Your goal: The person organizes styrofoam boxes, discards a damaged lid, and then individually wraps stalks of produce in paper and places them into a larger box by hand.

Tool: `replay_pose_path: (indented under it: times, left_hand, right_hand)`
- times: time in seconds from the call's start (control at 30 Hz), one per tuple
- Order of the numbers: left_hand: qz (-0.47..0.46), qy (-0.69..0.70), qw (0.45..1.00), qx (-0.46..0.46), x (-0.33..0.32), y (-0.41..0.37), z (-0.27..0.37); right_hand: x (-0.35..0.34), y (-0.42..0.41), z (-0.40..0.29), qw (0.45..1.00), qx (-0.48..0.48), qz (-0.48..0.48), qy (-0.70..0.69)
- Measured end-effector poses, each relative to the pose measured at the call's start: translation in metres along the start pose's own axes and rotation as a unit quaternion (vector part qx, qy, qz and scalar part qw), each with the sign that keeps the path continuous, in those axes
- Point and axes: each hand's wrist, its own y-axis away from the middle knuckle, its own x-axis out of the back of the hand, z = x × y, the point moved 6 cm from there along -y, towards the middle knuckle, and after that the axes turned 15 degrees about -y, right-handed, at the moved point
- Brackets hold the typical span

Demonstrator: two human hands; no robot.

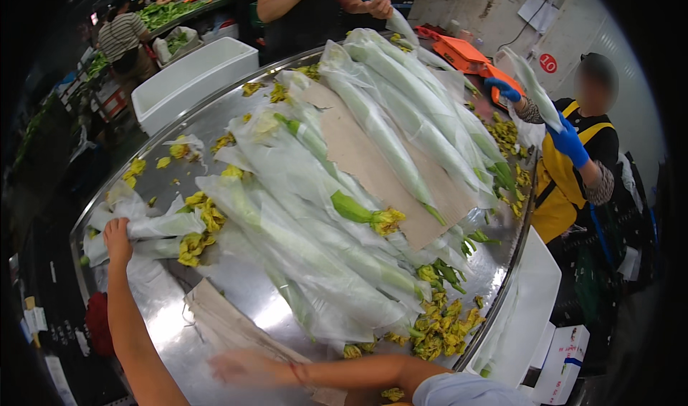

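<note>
My left hand (117,239) rests on the end of a short gourd wrapped in white paper (164,226) at the left of the steel table (258,282). Yellow wilted blossoms (204,212) lie at that gourd's other end. My right hand (250,367), blurred, is over the table's near edge beside a sheet of brown paper (231,320); whether it touches the paper I cannot tell. Several long gourds wrapped in white paper (322,245) lie across the middle. A bare green gourd with a blossom (349,207) lies on them. More wrapped gourds (387,116) lie on another brown sheet (365,159).
White foam boxes stand beyond the table (193,78) and at its right (521,309). Loose blossoms (441,331) lie near the right edge. Orange scales (462,54) sit at the far right. A person in a yellow apron (559,180) and a person in pink (317,3) each hold wrapped gourds.
</note>
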Motion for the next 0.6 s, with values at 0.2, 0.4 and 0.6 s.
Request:
replay_pose_path:
  times: [0.2,0.4,0.6]
  left_hand:
    - [-0.110,-0.031,0.988,0.103,0.002,-0.011,0.009]
    - [0.139,0.317,0.905,-0.247,0.183,-0.038,0.221]
    - [0.178,0.224,0.898,-0.335,0.252,-0.026,0.375]
  right_hand:
    - [0.019,0.111,0.019,0.990,-0.125,0.062,-0.023]
    - [0.025,0.142,0.003,0.980,-0.132,0.128,-0.072]
    - [0.027,0.196,-0.039,0.982,-0.038,0.162,-0.087]
